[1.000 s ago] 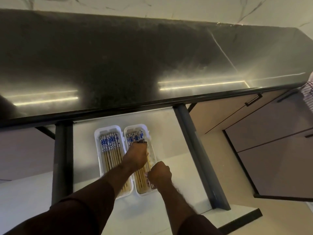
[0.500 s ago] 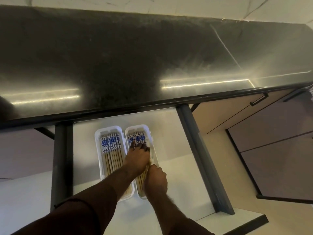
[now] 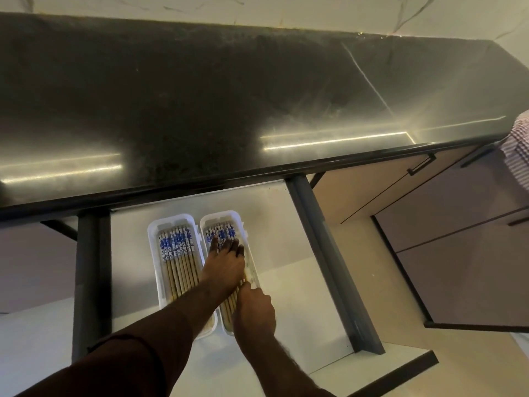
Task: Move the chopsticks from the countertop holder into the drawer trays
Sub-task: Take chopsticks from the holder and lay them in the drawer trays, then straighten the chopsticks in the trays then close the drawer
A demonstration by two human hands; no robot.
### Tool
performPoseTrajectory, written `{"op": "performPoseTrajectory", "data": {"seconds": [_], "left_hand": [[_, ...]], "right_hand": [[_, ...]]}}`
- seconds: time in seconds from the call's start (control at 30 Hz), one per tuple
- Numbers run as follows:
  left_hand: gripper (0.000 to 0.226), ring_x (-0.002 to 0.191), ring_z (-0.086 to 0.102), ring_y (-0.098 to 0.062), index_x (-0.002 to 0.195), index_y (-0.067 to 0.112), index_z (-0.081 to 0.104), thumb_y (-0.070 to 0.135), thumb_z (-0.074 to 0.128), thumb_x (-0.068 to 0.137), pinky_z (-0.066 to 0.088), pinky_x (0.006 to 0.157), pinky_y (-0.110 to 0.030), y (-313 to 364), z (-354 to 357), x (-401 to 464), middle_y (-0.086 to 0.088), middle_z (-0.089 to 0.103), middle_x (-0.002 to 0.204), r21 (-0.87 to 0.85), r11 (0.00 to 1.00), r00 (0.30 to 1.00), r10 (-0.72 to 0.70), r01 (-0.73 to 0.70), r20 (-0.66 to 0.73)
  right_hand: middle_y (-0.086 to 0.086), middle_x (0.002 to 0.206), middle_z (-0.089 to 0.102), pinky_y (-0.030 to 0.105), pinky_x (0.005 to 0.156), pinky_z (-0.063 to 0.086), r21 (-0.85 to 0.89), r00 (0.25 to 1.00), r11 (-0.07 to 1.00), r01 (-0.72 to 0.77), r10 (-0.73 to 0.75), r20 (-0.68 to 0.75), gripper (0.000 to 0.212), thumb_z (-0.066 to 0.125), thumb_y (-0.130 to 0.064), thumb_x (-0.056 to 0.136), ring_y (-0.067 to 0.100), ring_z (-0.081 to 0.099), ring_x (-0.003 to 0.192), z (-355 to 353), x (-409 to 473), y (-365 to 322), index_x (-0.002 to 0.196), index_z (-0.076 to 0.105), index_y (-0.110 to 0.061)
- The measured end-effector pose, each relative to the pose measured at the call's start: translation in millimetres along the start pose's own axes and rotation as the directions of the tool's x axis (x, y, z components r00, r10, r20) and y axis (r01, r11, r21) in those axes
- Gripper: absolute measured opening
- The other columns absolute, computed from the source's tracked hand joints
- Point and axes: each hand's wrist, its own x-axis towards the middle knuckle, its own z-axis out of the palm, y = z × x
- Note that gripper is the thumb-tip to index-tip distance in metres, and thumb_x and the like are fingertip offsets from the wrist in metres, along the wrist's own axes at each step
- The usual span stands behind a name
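Lying flat on the chopsticks in the right-hand tray (image 3: 242,224), the left hand (image 3: 224,266) is the working hand at this moment; its fingers (image 3: 213,243) are spread and extended, pressing down on the sticks rather than curling round any of them. The drawer (image 3: 137,253) stands pulled out below the dark countertop (image 3: 229,110), and both white trays sit in it side by side, touching, each with its long axis running from the countertop edge toward the person. The chopsticks (image 3: 221,232) follow that axis: their blue-patterned ends lie toward the countertop, their plain wooden ends toward the person. The left-hand tray (image 3: 153,253) holds a second level row of chopsticks (image 3: 177,253) that neither hand touches. The right hand (image 3: 254,310) rests at the near end of the right-hand tray, just beside the wooden tips, loosely curled; whether it pinches any stick or only steadies the tray cannot be told, since its fingers face away from the camera. No holder appears on the visible stretch of countertop. Judged from this layout, the transfer looks nearly or fully complete, and the step in hand is levelling the last bundle. Any remaining adjustment would run along the tray's long axis, the left hand being nearer the patterned ends and the right nearer the tips.
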Motion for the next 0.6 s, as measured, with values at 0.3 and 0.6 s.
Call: {"op": "performPoseTrajectory", "data": {"seconds": [0.3, 0.6], "left_hand": [[0.056, 0.147, 0.021, -0.027, 0.147, 0.010, 0.032, 0.024, 0.049, 0.095, 0.003, 0.119, -0.051, 0, -21, -20, -0.011, 0.033, 0.156, -0.134, 0.991, 0.995, -0.041, 0.028, -0.096], [0.060, 0.146, 0.026, -0.026, 0.148, 0.012, 0.031, 0.028, 0.052, 0.094, 0.004, 0.119, -0.049, 6, -61, -73, -0.010, 0.032, 0.157, -0.345, 0.935, 0.957, -0.166, 0.076, -0.240]], "right_hand": [[0.004, 0.119, 0.065, 0.036, 0.087, 0.054, 0.049, 1.000, 0.999, 0.017, -0.017, 0.004, 0.043, 0.065, -0.042, 0.089, 0.025, 0.068, 0.102, -42, -4, 4, 0.121, 0.052, -0.017], [0.002, 0.112, 0.068, 0.038, 0.081, 0.057, 0.085, 0.993, 0.991, 0.099, -0.093, -0.070, 0.038, 0.060, -0.046, 0.089, 0.024, 0.070, 0.093, -84, -34, 2, 0.115, 0.053, -0.020]]}}
